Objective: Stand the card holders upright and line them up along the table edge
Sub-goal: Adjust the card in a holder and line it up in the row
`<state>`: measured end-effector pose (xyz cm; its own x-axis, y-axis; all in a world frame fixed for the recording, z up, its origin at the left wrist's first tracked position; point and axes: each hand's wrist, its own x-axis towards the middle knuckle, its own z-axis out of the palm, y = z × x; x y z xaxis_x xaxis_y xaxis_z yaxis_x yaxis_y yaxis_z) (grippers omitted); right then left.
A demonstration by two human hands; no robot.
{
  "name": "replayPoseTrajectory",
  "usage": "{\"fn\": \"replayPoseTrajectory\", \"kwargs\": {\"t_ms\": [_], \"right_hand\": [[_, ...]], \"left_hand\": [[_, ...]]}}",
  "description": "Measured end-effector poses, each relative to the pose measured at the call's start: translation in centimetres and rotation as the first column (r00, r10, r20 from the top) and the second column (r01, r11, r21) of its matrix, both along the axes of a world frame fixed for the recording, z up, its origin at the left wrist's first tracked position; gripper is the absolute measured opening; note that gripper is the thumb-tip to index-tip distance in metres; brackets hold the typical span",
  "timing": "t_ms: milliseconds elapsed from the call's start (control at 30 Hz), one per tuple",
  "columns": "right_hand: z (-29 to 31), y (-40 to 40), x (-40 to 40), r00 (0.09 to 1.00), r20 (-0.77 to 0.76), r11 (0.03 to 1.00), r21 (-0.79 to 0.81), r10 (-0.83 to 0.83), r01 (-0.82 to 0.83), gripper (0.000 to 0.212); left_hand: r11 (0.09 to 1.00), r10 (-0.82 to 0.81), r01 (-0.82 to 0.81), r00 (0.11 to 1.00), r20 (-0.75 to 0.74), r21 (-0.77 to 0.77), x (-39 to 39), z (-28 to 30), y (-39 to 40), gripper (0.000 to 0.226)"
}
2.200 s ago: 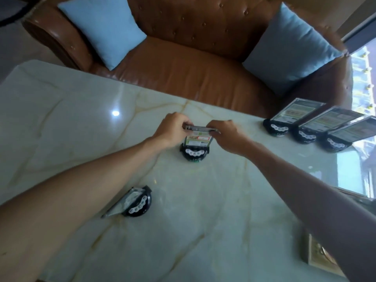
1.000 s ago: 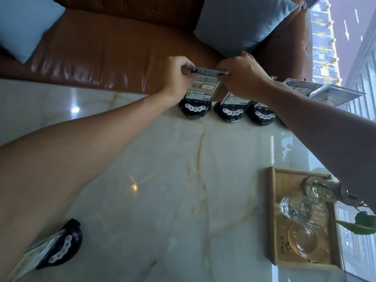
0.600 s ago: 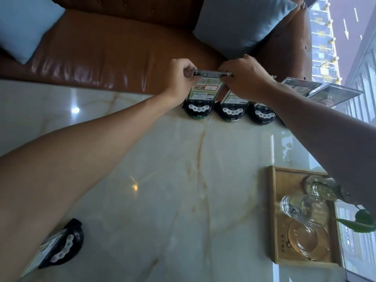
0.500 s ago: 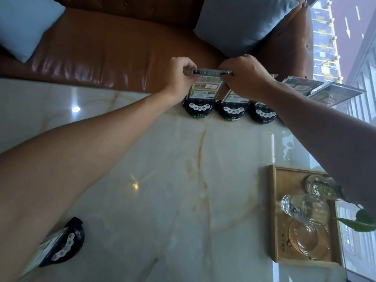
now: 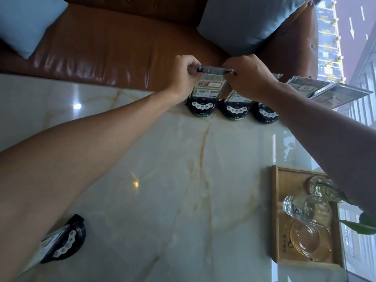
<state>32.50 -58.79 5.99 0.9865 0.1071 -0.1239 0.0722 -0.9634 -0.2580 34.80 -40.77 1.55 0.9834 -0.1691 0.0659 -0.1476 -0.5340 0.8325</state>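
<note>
A card holder (image 5: pixel 203 102), black round base with a clear panel and green card, stands upright at the far edge of the marble table (image 5: pixel 162 180). My left hand (image 5: pixel 183 76) and my right hand (image 5: pixel 248 76) both pinch the top corners of its panel. To its right stand two more holders (image 5: pixel 236 111) (image 5: pixel 265 115) in a row, partly hidden by my right arm; further panels (image 5: pixel 305 86) show beyond. Another holder (image 5: pixel 63 241) lies tipped over near the table's front left, half under my left forearm.
A wooden tray (image 5: pixel 276 210) with glass cups (image 5: pixel 309 210) sits at the right of the table. A brown leather sofa (image 5: pixel 112 41) with blue cushions (image 5: pixel 244 21) runs behind the far edge. A green leaf (image 5: pixel 364 222) pokes in at the right; windows lie beyond.
Both hands carried the holder from the table's middle to the far edge, left of the standing row. Over the last half second it has barely moved, and both hands keep their grip.
</note>
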Motion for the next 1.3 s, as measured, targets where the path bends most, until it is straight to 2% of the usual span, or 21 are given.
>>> {"fn": "replayPoseTrajectory", "kwargs": {"t_ms": [167, 300, 400, 567, 700, 800, 933, 1067, 1167, 1300], "right_hand": [[0.8, 0.1, -0.2, 0.999, -0.05, 1.0, -0.015, -0.005, 0.004, 0.027], [1.6, 0.8, -1.1, 0.999, 0.041, 1.0, -0.016, 0.011, -0.01, 0.036], [2.8, 2.0, -2.3, 0.995, 0.101, 1.0, 0.01, -0.009, 0.008, 0.044], [4.3, 6.4, -6.5, 0.981, 0.195, 0.997, 0.069, 0.011, -0.025, 0.041], [4.5, 11.8, -10.9, 0.99, 0.114, 0.984, 0.151, 0.078, -0.095, 0.033], [4.0, 16.0, -14.3, 0.994, 0.062, 0.966, 0.236, 0.092, -0.104, 0.048], [2.7, 22.1, -18.7, 0.974, -0.072, 0.911, 0.375, 0.213, -0.171, 0.072], [1.5, 27.2, -22.2, 0.929, -0.136, 0.883, 0.383, 0.344, -0.271, 0.084], [0.9, 30.4, -24.0, 0.907, -0.155, 0.865, 0.4, 0.391, -0.305, 0.086], [0.0, 33.8, -26.2, 0.876, -0.21, 0.827, 0.479, 0.434, -0.295, 0.078]], "left_hand": [[0.999, -0.042, 0.04, 0.994, -0.099, -0.029, -0.1, 0.3, 0.9, 0.022], [0.997, -0.077, 0.079, 0.985, -0.153, 0.007, -1.0, 1.4, 3.4, 0.036], [0.996, -0.087, 0.091, 0.981, -0.173, 0.017, -2.3, 2.6, 6.1, 0.034], [0.988, -0.128, 0.145, 0.961, -0.246, 0.055, -6.2, 4.5, 12.3, 0.026], [0.984, -0.098, 0.133, 0.958, -0.27, 0.115, -10.8, 5.8, 17.9, 0.026], [0.982, -0.071, 0.117, 0.956, -0.284, 0.148, -14.7, 7.1, 22.3, 0.032], [0.993, -0.016, 0.045, 0.966, -0.258, 0.11, -19.8, 8.4, 28.3, 0.033], [0.994, 0.059, -0.031, 0.961, -0.27, 0.106, -24.1, 7.7, 33.7, 0.025], [0.992, 0.115, -0.092, 0.95, -0.291, 0.09, -27.0, 7.0, 36.7, 0.025], [0.976, 0.213, -0.218, 0.919, -0.333, 0.024, -31.4, 5.6, 39.0, 0.038]]}}
